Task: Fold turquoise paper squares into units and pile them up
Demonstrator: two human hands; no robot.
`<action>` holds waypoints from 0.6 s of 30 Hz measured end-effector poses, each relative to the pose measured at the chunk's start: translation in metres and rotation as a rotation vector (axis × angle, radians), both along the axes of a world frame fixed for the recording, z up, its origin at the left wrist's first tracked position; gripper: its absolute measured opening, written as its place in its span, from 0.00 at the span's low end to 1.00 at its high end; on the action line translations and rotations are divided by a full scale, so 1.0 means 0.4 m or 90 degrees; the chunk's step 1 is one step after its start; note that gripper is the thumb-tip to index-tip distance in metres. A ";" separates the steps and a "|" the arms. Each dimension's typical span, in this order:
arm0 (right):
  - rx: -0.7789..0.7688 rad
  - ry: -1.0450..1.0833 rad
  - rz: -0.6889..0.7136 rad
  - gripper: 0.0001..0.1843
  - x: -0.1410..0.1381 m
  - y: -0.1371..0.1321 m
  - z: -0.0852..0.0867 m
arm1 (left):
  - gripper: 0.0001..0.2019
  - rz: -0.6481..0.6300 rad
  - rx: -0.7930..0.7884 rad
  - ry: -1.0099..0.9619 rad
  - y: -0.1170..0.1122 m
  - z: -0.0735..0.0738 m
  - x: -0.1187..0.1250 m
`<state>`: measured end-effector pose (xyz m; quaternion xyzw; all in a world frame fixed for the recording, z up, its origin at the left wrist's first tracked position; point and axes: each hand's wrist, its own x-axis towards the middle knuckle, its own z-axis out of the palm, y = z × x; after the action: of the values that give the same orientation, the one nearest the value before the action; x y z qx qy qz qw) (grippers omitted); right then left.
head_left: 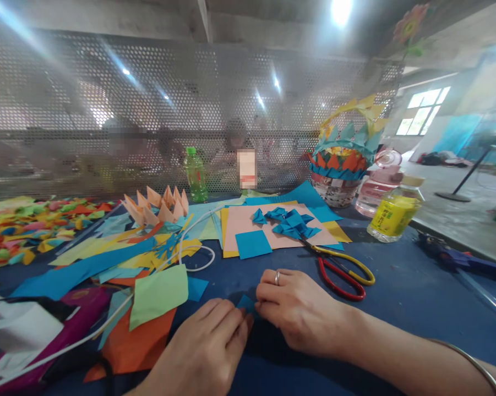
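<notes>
A small piece of blue paper (245, 303) lies on the dark blue table between my hands, mostly covered by the fingers. My left hand (214, 335) is closed on its left side, the fingertips pressed together at the paper. From the right, my right hand (293, 308), with a ring on one finger, pinches the other side. Beyond them, a flat blue square (253, 245) rests on pink sheets (241, 220), beside several folded blue paper pieces (293, 223). Scissors (342, 269) with one red and one yellow handle lie past my right hand, blades toward the folded pieces.
A peach folded-paper ring (157, 208) sits at the left, above scattered coloured paper and a white cable (180, 242). A green bottle (195, 176), a paper basket (338, 159), a pink bottle (377, 190) and a yellow-labelled bottle (396, 212) stand behind. A glue gun (466, 258) lies far right.
</notes>
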<state>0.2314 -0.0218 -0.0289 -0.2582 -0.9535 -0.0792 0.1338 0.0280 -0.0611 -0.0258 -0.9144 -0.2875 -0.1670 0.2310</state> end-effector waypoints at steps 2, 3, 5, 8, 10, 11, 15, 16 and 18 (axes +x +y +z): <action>0.005 -0.002 -0.004 0.08 -0.001 -0.001 -0.001 | 0.22 0.015 -0.003 0.005 -0.001 0.002 0.005; 0.007 -0.005 -0.006 0.08 -0.001 -0.002 -0.001 | 0.21 0.023 -0.008 0.003 0.000 0.001 0.006; 0.008 -0.009 -0.011 0.07 -0.001 -0.003 -0.002 | 0.19 0.028 -0.029 -0.009 0.010 -0.009 0.007; 0.003 -0.008 -0.017 0.06 -0.001 -0.004 -0.004 | 0.16 -0.030 -0.081 -0.105 0.030 -0.029 -0.001; -0.008 0.005 -0.028 0.06 -0.001 -0.003 -0.007 | 0.14 -0.049 -0.125 -0.156 0.039 -0.037 -0.008; -0.017 0.018 -0.040 0.06 -0.001 -0.002 -0.008 | 0.13 -0.055 -0.143 -0.177 0.041 -0.038 -0.011; -0.069 0.107 -0.102 0.11 -0.016 0.007 -0.005 | 0.14 -0.074 -0.168 -0.219 0.034 -0.034 -0.017; -0.082 0.122 -0.118 0.12 -0.024 0.008 -0.002 | 0.14 -0.073 -0.170 -0.213 0.032 -0.033 -0.017; -0.110 0.125 -0.144 0.12 -0.040 0.010 0.009 | 0.16 -0.067 -0.169 -0.196 0.030 -0.033 -0.019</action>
<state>0.2155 -0.0176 -0.0255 -0.3812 -0.9039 0.0142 0.1936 0.0205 -0.0490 -0.0389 -0.9143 -0.2908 -0.2769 0.0527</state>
